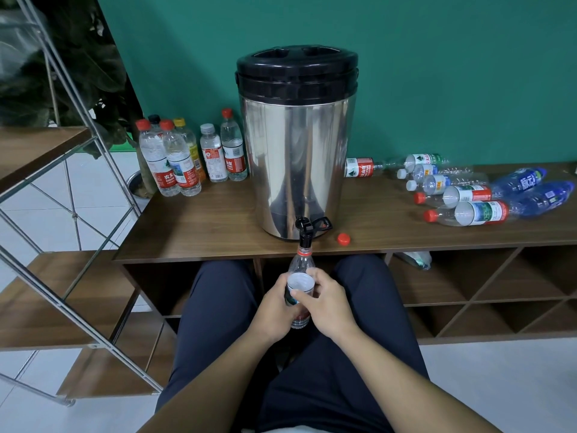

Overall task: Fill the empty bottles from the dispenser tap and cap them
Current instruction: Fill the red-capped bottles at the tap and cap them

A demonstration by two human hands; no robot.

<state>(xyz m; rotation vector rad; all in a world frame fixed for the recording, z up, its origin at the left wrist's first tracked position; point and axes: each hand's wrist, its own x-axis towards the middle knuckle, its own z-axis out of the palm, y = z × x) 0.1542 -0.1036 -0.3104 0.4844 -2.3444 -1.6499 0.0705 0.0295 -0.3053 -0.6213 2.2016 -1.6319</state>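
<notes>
A steel dispenser (296, 157) with a black lid stands on the wooden cabinet top (199, 226). Its black tap (305, 230) juts over the front edge. Both hands hold a clear uncapped bottle (300, 267) upright, its red-ringed mouth right under the tap spout. My left hand (276, 310) wraps the bottle's left side and my right hand (327, 304) grips its right side. A loose red cap (343, 239) lies on the cabinet top to the right of the tap. I cannot tell whether water is flowing.
Several capped bottles (187, 154) stand upright left of the dispenser. Several empty bottles (468, 195) lie on their sides at the right. A metal-framed shelf (62, 214) stands at the left. Open cabinet compartments (468, 292) sit below the top, my knees in front.
</notes>
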